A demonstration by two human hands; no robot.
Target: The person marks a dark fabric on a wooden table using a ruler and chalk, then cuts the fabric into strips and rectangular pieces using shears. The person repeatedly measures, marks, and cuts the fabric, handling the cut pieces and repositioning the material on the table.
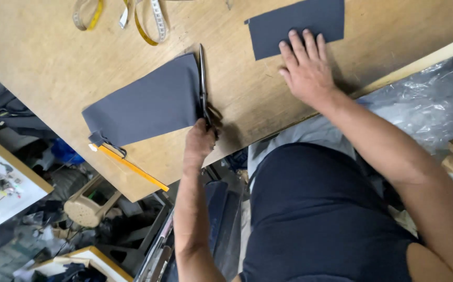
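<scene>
Plywood worktable [54, 62]: our left hand [199, 140] grips black metal scissors [203, 83] beside grey fabric [148, 104]; right hand [306, 68] presses flat, fingers spread, on another grey piece [299, 21].

On the table [54, 62], the larger fabric piece [148, 104] lies left of the scissors [202, 83], touching the blades. The smaller fabric piece [294, 23] lies to the right, well apart. The tape measure [148, 23] lies behind; the ruler [132, 167] lies before, at the table edge.
</scene>
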